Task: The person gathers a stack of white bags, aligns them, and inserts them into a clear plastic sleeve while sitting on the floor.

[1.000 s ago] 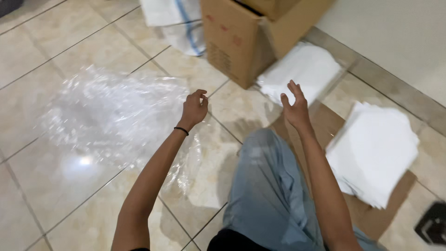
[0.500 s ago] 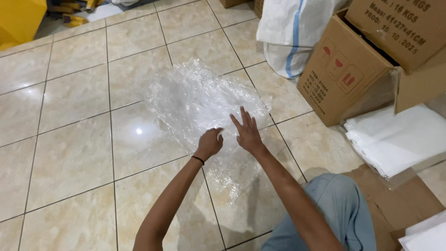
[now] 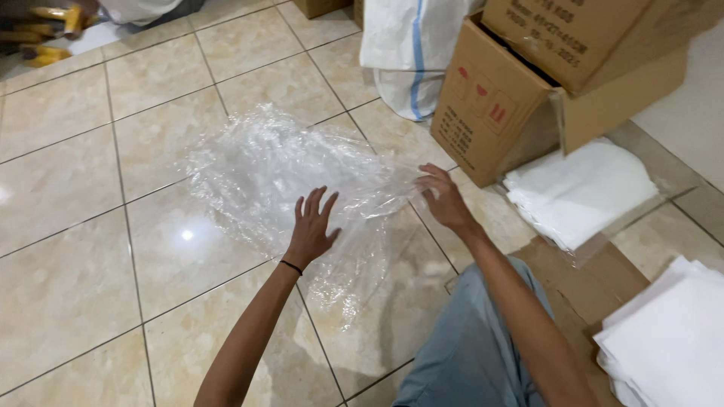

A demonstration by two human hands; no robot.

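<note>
Spreading across the beige tiled floor (image 3: 68, 286), a crumpled sheet of clear plastic (image 3: 279, 177) lies with its long axis running from upper left to lower right, its narrower end trailing toward the person's grey-trousered knee (image 3: 471, 354). Behind it at upper right stands a brown cardboard box (image 3: 494, 113) with red handling symbols and dark print on its near face, a second box stacked on it, and a white woven sack (image 3: 411, 45) with a blue stripe beside it. Two stacks of white folded sheets (image 3: 577, 188) lie right of the box, on flattened brown cardboard. The left hand (image 3: 311, 228), open with fingers spread, presses flat on the plastic's middle. The right hand (image 3: 443, 200), fingers loosely curled, pinches the sheet's right edge.
</note>
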